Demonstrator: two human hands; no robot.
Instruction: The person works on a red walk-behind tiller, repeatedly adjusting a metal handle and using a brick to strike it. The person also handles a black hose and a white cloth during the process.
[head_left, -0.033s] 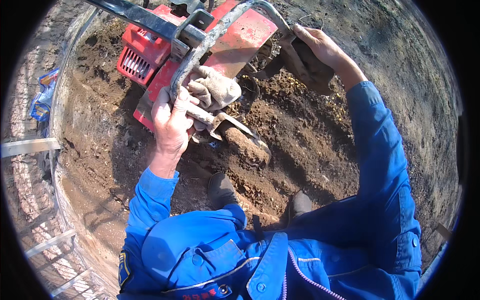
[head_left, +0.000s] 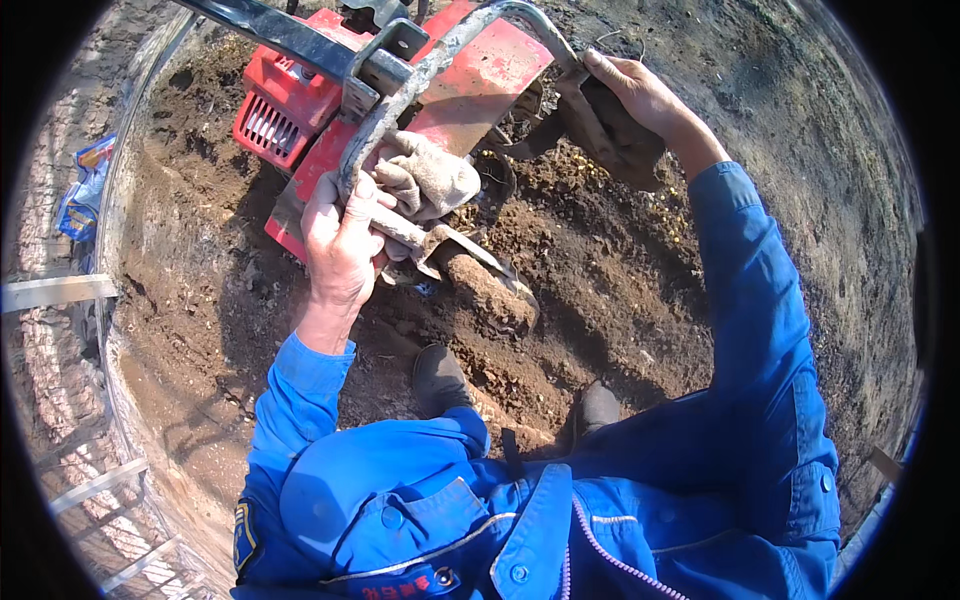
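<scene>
My left hand is closed round the dirt-caked bent metal handle of a red machine with a slotted housing and red guard. A pale work glove rests against the handle beside that hand. My right hand is closed on the handle's far right section, where a dark, soiled piece, too unclear to name, hangs under my fingers. A black square bar with a bracket lies over the machine. Below the glove, a soil-caked rounded part sits within the metalwork.
Loose brown soil with scattered yellowish bits surrounds the machine and my two boots. A curved rim runs along the left, with a blue plastic bag and pale slats beyond it. A grey dusty surface spreads at the right.
</scene>
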